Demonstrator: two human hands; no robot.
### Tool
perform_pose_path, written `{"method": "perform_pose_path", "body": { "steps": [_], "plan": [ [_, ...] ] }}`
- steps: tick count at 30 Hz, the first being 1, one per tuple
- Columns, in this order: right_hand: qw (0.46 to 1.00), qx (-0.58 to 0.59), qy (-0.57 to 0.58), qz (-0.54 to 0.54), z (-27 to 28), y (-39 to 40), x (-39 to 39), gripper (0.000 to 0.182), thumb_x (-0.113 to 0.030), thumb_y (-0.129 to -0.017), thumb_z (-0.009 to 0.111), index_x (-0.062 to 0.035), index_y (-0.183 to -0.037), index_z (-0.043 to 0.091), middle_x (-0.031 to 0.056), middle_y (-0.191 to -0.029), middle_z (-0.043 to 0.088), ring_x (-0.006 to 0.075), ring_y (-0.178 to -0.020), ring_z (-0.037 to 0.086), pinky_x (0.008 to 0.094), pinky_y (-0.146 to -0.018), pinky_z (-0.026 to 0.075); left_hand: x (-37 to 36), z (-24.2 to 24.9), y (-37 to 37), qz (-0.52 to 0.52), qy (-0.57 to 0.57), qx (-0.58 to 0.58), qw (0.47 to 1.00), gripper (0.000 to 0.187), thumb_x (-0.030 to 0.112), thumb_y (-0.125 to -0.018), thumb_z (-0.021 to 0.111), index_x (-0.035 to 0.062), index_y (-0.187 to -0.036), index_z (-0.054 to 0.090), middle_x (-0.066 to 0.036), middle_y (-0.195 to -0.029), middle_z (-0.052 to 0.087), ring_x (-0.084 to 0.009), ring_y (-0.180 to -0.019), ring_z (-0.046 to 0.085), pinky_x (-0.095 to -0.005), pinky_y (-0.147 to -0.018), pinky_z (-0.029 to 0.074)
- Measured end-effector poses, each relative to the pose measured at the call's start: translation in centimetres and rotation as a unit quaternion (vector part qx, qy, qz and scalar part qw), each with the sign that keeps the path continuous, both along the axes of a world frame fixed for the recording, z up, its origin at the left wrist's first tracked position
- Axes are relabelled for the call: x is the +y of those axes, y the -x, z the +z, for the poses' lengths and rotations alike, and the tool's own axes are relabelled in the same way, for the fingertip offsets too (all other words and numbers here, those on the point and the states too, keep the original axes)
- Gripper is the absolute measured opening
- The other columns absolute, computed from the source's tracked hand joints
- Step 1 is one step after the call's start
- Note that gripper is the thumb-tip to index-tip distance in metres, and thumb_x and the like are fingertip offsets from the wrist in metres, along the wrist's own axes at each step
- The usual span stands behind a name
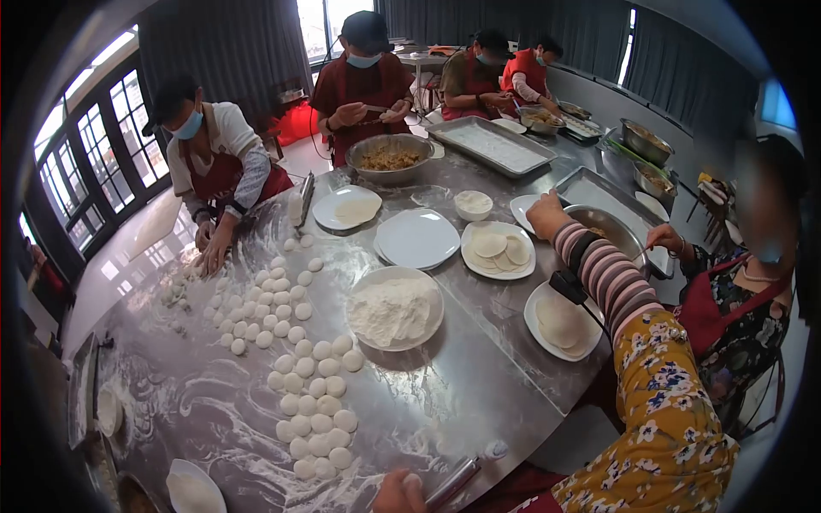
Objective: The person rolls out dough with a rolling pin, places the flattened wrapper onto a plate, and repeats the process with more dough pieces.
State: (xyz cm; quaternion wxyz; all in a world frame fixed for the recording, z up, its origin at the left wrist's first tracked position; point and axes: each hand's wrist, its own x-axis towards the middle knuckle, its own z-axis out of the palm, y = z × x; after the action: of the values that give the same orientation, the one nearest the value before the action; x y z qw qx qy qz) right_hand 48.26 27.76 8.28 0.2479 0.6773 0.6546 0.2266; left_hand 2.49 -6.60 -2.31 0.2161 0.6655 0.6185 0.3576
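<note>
My right arm, in a yellow floral sleeve with a striped cuff, stretches across the table. My right hand is curled with its fingertips down at the edge of a small white plate, beside a steel bowl. At the bottom edge, my left hand is partly cut off, its fingers folded; what they hold is hidden. Close to its right lies a metal rolling pin. Round dough pieces lie in a group beyond that hand. A plate of flat dough wrappers sits below my right forearm.
Mid-table are a plate of flour, stacked white plates, another wrapper plate and a flour bowl. Behind them stand a filling bowl and metal tray. Several co-workers surround the table; one person sits close on the right.
</note>
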Motion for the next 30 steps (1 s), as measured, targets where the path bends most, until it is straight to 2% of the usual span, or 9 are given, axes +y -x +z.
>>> {"method": "perform_pose_path", "body": {
  "steps": [6,9,13,16,18,19,23,27,30],
  "plan": [
    [0.997,-0.061,0.051,-0.022,-4.6,-2.4,2.1,0.029,-0.021,-0.076,0.058,-0.0098,-0.100,0.069,0.0103,-0.100,0.067,0.0310,-0.099,0.059,0.0563,-0.096,0.031,0.5,1.0,0.1,-0.006,0.054,-0.037,0.998,0.016,0.009,-0.086,0.052,0.0001,-0.098,0.058,-0.020,-0.084,0.060,-0.0381,-0.076,0.059,-0.0402,-0.067,0.047],
    [0.989,-0.061,0.100,-0.094,-5.8,-3.0,3.3,0.030,-0.022,-0.082,0.051,-0.0121,-0.105,0.067,0.0112,-0.106,0.066,0.0296,-0.104,0.060,0.0595,-0.095,0.030,0.5,1.1,0.1,-0.001,0.103,-0.070,0.992,0.016,0.009,-0.087,0.051,-0.0009,-0.097,0.058,-0.021,-0.086,0.060,-0.0385,-0.077,0.059,-0.0399,-0.068,0.047],
    [0.992,-0.051,0.067,-0.092,-7.3,-4.3,4.3,0.028,-0.020,-0.081,0.051,-0.0122,-0.102,0.068,0.0086,-0.102,0.068,0.0257,-0.095,0.064,0.0582,-0.086,0.037,0.5,1.2,0.1,0.002,0.107,-0.072,0.992,0.016,0.009,-0.087,0.051,-0.0011,-0.098,0.057,-0.021,-0.086,0.060,-0.0390,-0.077,0.058,-0.0401,-0.068,0.047],
    [0.994,-0.048,0.053,-0.076,-6.2,-4.0,4.6,0.027,-0.015,-0.086,0.047,-0.0141,-0.100,0.069,0.0066,-0.098,0.068,0.0231,-0.093,0.064,0.0531,-0.083,0.040,0.7,1.9,-0.1,-0.007,0.106,-0.044,0.993,0.016,0.009,-0.087,0.051,-0.0013,-0.097,0.057,-0.021,-0.086,0.060,-0.0389,-0.077,0.058,-0.0402,-0.069,0.047],
    [0.999,-0.005,0.001,-0.043,-5.2,-3.8,4.7,0.024,-0.014,-0.083,0.049,-0.0130,-0.092,0.071,0.0067,-0.092,0.069,0.0227,-0.087,0.066,0.0453,-0.076,0.042,0.7,2.0,-0.2,-0.002,0.092,-0.046,0.995,0.016,0.010,-0.088,0.051,-0.0015,-0.097,0.057,-0.021,-0.087,0.060,-0.0386,-0.078,0.059,-0.0402,-0.069,0.048],
    [0.998,0.010,-0.054,0.006,-4.7,-3.8,4.6,0.016,-0.013,-0.074,0.055,-0.0128,-0.078,0.071,0.0098,-0.083,0.069,0.0273,-0.082,0.066,0.0380,-0.068,0.045,0.7,2.0,-0.3,-0.002,0.091,-0.047,0.995,0.016,0.010,-0.088,0.051,-0.0015,-0.097,0.057,-0.021,-0.087,0.060,-0.0386,-0.078,0.059,-0.0402,-0.069,0.048],
    [0.994,-0.004,-0.072,0.081,-2.3,-2.3,4.3,0.013,-0.012,-0.071,0.056,-0.0100,-0.072,0.069,0.0109,-0.077,0.067,0.0273,-0.073,0.064,0.0398,-0.065,0.044,0.7,1.8,-0.4,-0.001,0.061,-0.046,0.997,0.016,0.010,-0.088,0.052,-0.0009,-0.097,0.058,-0.022,-0.088,0.061,-0.0383,-0.079,0.060,-0.0402,-0.070,0.048],
    [0.990,0.025,-0.070,0.123,0.8,1.0,1.3,0.011,-0.014,-0.069,0.059,-0.0093,-0.066,0.068,0.0123,-0.074,0.066,0.0276,-0.076,0.063,0.0391,-0.067,0.043,0.6,1.3,-0.2,-0.011,0.060,-0.052,0.997,0.017,0.012,-0.088,0.052,0.0009,-0.100,0.058,-0.021,-0.090,0.062,-0.0372,-0.080,0.061,-0.0406,-0.072,0.048],
    [0.983,0.004,-0.070,0.171,2.9,3.5,-1.3,0.011,-0.012,-0.068,0.058,-0.0102,-0.069,0.069,0.0093,-0.075,0.066,0.0261,-0.079,0.062,0.0372,-0.071,0.043,0.9,1.8,-0.3,-0.029,-0.012,-0.068,0.997,0.014,0.007,-0.081,0.055,0.0012,-0.094,0.057,-0.018,-0.079,0.061,-0.0357,-0.072,0.061,-0.0395,-0.065,0.047]
  ]
}}
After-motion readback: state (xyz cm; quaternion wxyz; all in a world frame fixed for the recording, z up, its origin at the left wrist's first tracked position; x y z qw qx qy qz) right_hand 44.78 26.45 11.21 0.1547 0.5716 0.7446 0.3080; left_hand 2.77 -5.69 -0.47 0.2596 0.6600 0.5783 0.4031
